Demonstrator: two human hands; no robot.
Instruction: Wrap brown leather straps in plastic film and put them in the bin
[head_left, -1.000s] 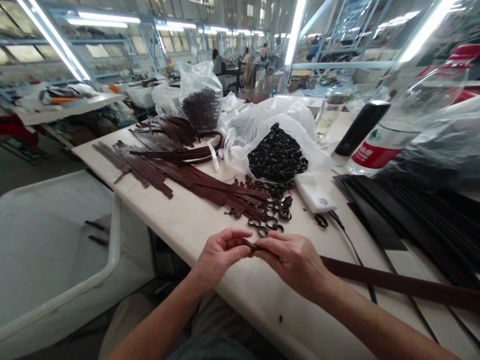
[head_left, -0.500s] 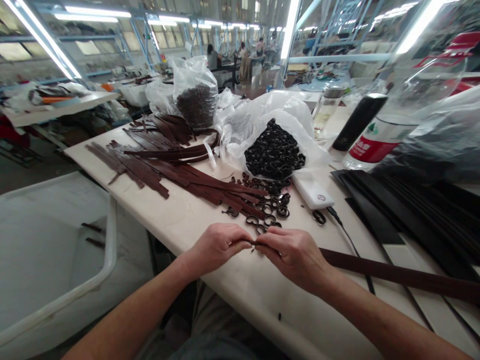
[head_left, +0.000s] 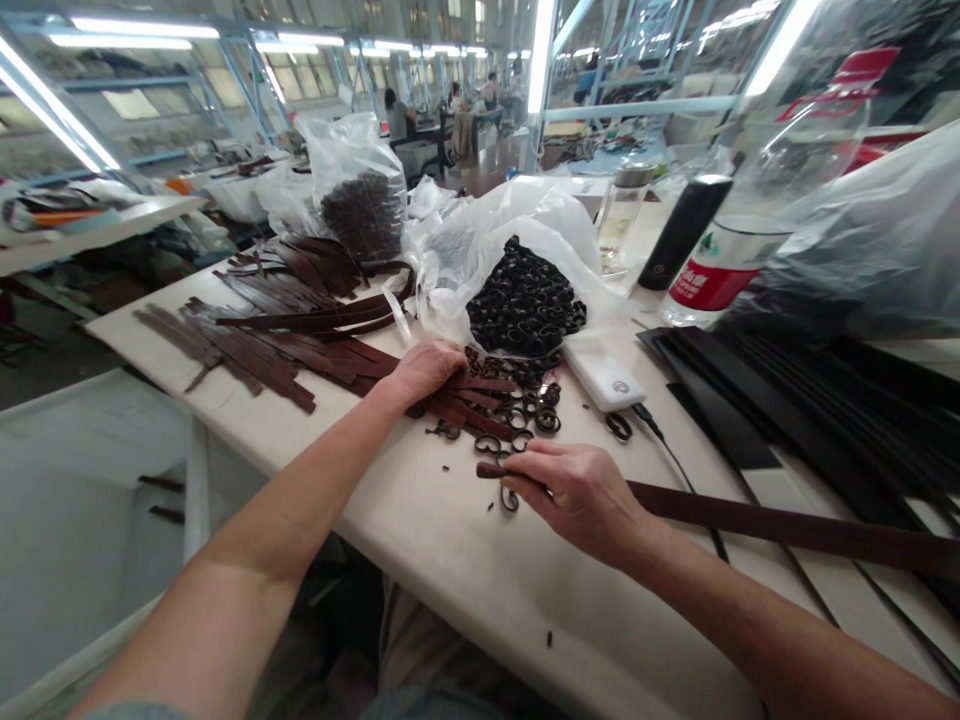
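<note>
My right hand (head_left: 581, 492) pinches a long dark brown leather strap (head_left: 720, 515) near its end, which pokes out past the fingertips. The rest of that strap runs under my wrist to the right edge. My left hand (head_left: 429, 368) is over the near end of the pile of brown leather strips (head_left: 262, 350), beside small brown loops (head_left: 491, 362). Its fingers curl downward, and the tips are hidden. Several dark ring-shaped loops (head_left: 487, 443) lie between the two hands on the white table (head_left: 420, 510).
Behind the loops, a plastic bag (head_left: 442, 235) spills black loops (head_left: 521, 300). A white power bank (head_left: 604, 375) with a cable lies right of them. Black strips (head_left: 817, 420), a bottle (head_left: 720, 270) and a black flask (head_left: 686, 230) are on the right. A white bin (head_left: 82, 540) stands at left.
My left hand has let go of the strap and moved forward and left to the pile. My right hand keeps its pinch on the strap. The view has shifted a little to the right.
</note>
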